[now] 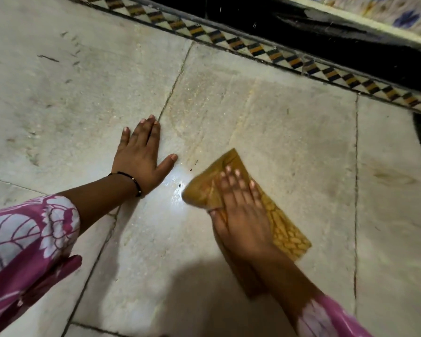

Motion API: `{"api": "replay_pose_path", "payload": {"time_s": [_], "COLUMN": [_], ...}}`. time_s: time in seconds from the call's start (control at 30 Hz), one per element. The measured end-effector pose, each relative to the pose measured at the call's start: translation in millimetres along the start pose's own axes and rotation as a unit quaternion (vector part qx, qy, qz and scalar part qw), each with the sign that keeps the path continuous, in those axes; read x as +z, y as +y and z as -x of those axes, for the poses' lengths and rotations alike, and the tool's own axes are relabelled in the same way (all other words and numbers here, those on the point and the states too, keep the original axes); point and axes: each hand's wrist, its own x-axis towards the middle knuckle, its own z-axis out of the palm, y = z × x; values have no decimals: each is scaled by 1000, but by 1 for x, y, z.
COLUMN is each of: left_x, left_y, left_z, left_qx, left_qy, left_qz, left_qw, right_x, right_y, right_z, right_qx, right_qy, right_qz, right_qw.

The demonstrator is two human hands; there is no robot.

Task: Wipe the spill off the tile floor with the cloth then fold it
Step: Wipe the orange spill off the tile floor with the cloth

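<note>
Head view: a mustard-yellow cloth point(248, 205) is being pressed flat against the tile floor point(265, 122) by the right hand point(238, 215), at about five o'clock from the frame's centre. The fingers point(231, 183) are being held straight and slightly apart on top of the cloth, with nothing being gripped; the thumb seems to be tucked at the cloth's left edge, though blur is keeping that unclear. The left hand point(141, 156) is being rested flat on the bare tile at about nine o'clock of the cloth, its fingers straight and close together, thumb spread out, apparently as a brace.

A bright wet patch, the spill point(173, 190), is being shown just beside the cloth's left corner, at about nine o'clock, with a few dark specks point(192, 166) lying near it at about ten o'clock. The wiping step is judged to be in hand and not yet finished.

For this to be done well, the cloth is best being swept toward nine o'clock over the shine with even palm pressure, so that liquid is being soaked up rather than pushed into the grout line point(178, 81). The specks are best being gathered inside the cloth. The bracing hand is better being kept off the wet patch, where a slip is likely.
</note>
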Motion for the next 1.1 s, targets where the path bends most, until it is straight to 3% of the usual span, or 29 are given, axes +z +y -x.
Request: {"api": "replay_pose_path", "payload": {"time_s": [0.13, 0.23, 0.33, 0.4, 0.53, 0.63, 0.77, 0.97, 1.03, 1.1], "left_x": [-2, -2, -4, -6, -15, -21, -15, -9, -9, -9], "left_y": [-1, 2, 3, 3, -1, -26, -61, -61, -62, -61], "left_z": [3, 2, 2, 2, 2, 26, 60, 55, 55, 55], "left_qx": [8, 6, 0, -5, 13, 43, -28, -36, -38, -39], "left_qy": [-5, -4, -9, -18, -37, 12, 1, -13, -7, -7], "left_qz": [11, 7, 4, 2, 18, 8, -13, -31, -25, -18], "left_qw": [1000, 1000, 1000, 1000, 999, 999, 1000, 999, 999, 999], "right_x": [-5, -15, -20, -18, 2, 11, 5, -9, -9, -3], "right_y": [56, 87, 73, 42, -11, -1, 40, 20, -13, -47], "right_z": [51, 17, -35, -46, 2, 58, 73, -64, -103, -111], "right_qx": [10, 111, 190, 148, -36, -84, -33, 146, 131, 36], "right_qy": [-10, 20, 21, -2, -22, -51, -53, 29, 18, 0], "right_qz": [-2, 9, 28, 26, 38, 25, 56, 19, 16, 19], "right_qw": [1000, 994, 981, 989, 998, 995, 996, 989, 991, 999]}}
